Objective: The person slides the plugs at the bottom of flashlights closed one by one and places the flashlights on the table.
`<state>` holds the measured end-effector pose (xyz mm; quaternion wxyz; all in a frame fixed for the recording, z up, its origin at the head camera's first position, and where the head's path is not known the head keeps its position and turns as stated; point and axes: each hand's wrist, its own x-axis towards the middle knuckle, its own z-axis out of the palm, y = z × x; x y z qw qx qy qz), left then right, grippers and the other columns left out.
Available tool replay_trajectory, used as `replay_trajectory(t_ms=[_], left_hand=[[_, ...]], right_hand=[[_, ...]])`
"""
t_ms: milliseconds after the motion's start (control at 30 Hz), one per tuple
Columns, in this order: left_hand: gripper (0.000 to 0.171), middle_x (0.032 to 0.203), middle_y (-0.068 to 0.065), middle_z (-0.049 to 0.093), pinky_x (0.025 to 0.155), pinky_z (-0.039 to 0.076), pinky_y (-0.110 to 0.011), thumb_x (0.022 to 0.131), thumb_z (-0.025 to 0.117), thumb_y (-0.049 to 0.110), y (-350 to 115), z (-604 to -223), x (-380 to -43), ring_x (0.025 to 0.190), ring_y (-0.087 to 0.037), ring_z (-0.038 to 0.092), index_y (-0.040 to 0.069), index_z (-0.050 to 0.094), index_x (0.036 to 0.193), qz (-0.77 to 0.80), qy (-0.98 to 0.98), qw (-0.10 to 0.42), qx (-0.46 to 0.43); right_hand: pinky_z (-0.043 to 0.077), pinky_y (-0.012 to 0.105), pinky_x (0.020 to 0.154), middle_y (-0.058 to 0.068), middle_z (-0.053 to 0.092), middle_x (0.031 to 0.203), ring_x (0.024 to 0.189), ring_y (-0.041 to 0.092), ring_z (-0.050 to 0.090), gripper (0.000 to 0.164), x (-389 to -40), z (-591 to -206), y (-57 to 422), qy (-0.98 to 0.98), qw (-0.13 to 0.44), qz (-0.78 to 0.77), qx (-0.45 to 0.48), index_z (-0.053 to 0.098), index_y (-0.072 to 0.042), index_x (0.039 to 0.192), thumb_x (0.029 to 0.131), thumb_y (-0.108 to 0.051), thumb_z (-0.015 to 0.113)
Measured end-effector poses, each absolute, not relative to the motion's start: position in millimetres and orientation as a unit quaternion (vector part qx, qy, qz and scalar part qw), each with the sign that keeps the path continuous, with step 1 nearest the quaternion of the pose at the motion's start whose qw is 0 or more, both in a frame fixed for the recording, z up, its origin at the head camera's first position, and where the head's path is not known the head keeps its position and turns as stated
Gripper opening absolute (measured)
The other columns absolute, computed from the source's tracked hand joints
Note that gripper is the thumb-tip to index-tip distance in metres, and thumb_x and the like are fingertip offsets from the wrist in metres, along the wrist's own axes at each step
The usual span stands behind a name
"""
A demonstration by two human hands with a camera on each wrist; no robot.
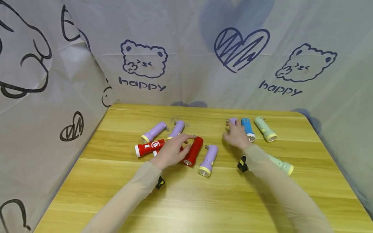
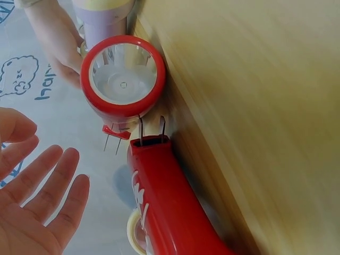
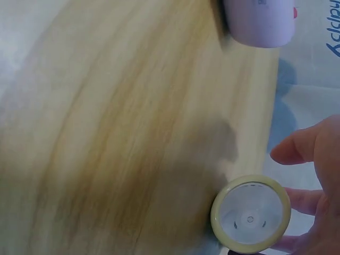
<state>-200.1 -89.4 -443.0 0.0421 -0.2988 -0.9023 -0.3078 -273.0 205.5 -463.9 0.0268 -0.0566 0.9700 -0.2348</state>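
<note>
- Left hand point(image 1: 172, 151), centre of the head view: fingers spread apart, gripping nothing; arched beside a red flashlight point(image 1: 194, 151), seemingly to clear its body.
- Right hand point(image 1: 236, 135), right of centre: thumb apart from the fingers, which bend down at a purple flashlight point(image 1: 233, 120); contact cannot be told. The spread presumably suits the barrel's width.
- Middle purple flashlight point(image 1: 209, 160), between the hands, lens toward the frame's lower edge.
- Second red flashlight point(image 1: 149, 148), left of the left hand, crosswise; what looks like a third red flashlight point(image 1: 155, 153) is mostly hidden there.
- Two purple flashlights point(image 1: 154, 132), upper left of the tabletop, slanting.
- Blue flashlight point(image 1: 247, 128), just right of the right hand; green flashlight point(image 1: 265, 129) farther right.
- Second green flashlight point(image 1: 281, 165), lower right, partly behind the right sleeve point(image 1: 281, 184).
- All lie on their sides; metal prongs point(image 2: 162, 125) at some tails presumably make standing awkward.
- Wooden table point(image 1: 204, 204) beneath; printed cloth point(image 1: 192, 81) behind.
</note>
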Motion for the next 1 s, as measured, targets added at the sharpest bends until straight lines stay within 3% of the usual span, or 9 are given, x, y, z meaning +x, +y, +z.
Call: replay_trajectory(t_ms=[267, 500, 700, 1000], left_hand=[[0.037, 0.133, -0.005, 0.067, 0.087, 0.059, -0.039, 0.099, 0.060, 0.013, -88.2, -443.8, -199.6, 0.110, -0.023, 0.068, 0.011, 0.060, 0.136, -0.308, -0.901, 0.041, -0.303], [0.037, 0.133, -0.004, 0.066, 0.087, 0.059, -0.038, 0.099, 0.061, 0.012, -88.9, -444.0, -199.5, 0.110, -0.023, 0.068, 0.010, 0.061, 0.136, -0.306, -0.902, 0.040, -0.300], [0.037, 0.133, -0.005, 0.067, 0.090, 0.058, -0.039, 0.099, 0.060, 0.012, -88.6, -442.6, -199.5, 0.110, -0.023, 0.068, 0.011, 0.061, 0.136, -0.303, -0.902, 0.042, -0.303], [0.036, 0.133, -0.004, 0.066, 0.093, 0.058, -0.040, 0.100, 0.059, 0.014, -89.2, -441.4, -200.3, 0.112, -0.024, 0.068, 0.011, 0.061, 0.136, -0.303, -0.904, 0.033, -0.300]], right_hand=[[0.034, 0.065, 0.114, 0.036, 0.026, 0.156, 0.136, 0.058, 0.037, 0.040, -274.6, -466.6, 200.0, 0.974, 0.019, -0.214, -0.065, 0.061, 0.006, 0.123, 0.094, -0.021, 0.057], [0.037, 0.064, 0.113, 0.035, 0.027, 0.158, 0.133, 0.060, 0.041, 0.040, -274.7, -465.3, 193.1, 0.975, 0.015, -0.200, -0.093, 0.065, 0.005, 0.124, 0.093, -0.021, 0.058], [0.037, 0.065, 0.111, 0.039, 0.040, 0.146, 0.136, 0.058, 0.038, 0.041, -278.1, -469.5, 188.8, 0.975, 0.008, -0.206, -0.088, 0.065, 0.002, 0.126, 0.093, -0.022, 0.058], [0.036, 0.060, 0.107, 0.033, 0.060, 0.124, 0.125, 0.054, 0.047, 0.035, -275.1, -472.8, 183.8, 0.982, 0.025, -0.175, -0.066, 0.066, 0.002, 0.117, 0.094, -0.024, 0.057]])
